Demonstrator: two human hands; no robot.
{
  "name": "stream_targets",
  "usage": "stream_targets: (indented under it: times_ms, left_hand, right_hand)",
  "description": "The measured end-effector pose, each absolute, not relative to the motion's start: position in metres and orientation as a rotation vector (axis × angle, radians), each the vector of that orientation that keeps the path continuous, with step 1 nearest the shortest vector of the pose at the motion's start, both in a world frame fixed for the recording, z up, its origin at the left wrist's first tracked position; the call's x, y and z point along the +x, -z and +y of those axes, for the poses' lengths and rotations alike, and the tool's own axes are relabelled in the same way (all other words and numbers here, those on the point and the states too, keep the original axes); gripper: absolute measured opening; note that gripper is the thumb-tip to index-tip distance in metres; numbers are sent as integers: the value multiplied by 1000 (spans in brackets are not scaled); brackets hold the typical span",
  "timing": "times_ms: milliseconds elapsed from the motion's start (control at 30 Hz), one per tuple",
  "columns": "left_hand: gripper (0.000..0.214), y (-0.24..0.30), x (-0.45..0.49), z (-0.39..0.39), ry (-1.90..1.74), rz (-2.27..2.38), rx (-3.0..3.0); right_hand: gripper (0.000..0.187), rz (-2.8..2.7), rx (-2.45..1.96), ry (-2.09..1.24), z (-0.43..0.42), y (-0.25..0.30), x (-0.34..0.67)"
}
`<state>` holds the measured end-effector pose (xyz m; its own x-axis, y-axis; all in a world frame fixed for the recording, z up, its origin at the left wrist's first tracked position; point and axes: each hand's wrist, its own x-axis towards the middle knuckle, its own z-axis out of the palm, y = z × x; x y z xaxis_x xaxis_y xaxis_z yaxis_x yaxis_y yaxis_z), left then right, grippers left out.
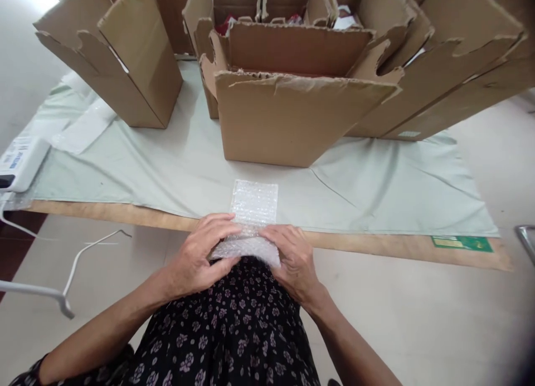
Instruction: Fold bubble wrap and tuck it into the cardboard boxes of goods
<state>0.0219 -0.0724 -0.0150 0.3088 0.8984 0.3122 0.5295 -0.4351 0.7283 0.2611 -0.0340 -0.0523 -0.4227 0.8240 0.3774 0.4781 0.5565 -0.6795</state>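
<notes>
A sheet of bubble wrap [254, 203] lies over the near edge of the table, its near end rolled into a small bundle [246, 247] against my lap. My left hand [200, 255] grips the left side of that bundle, fingers curled over it. On the right side, my right hand [295, 258] presses the same roll with its fingers closed on it. What is inside the roll is hidden.
A pale green cloth [376, 185] covers the wooden table. Several open cardboard boxes stand on it: one straight ahead [288, 124], one at the left [134, 68], others behind and right [451, 79]. A white device [20, 160] sits at the left edge. A green label [462, 243] is at the right.
</notes>
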Motion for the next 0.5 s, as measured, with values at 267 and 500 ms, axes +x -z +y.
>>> stream_targets:
  times_ms: [267,500]
  left_hand:
    - [47,29,40,-42,-825,1744,1699]
    - [61,44,48,-30,-769,1727,2108]
  right_hand:
    - [26,-2068,-1260,-552,-27,46,259]
    - [30,-2095,-1190,-127,-37,60,273]
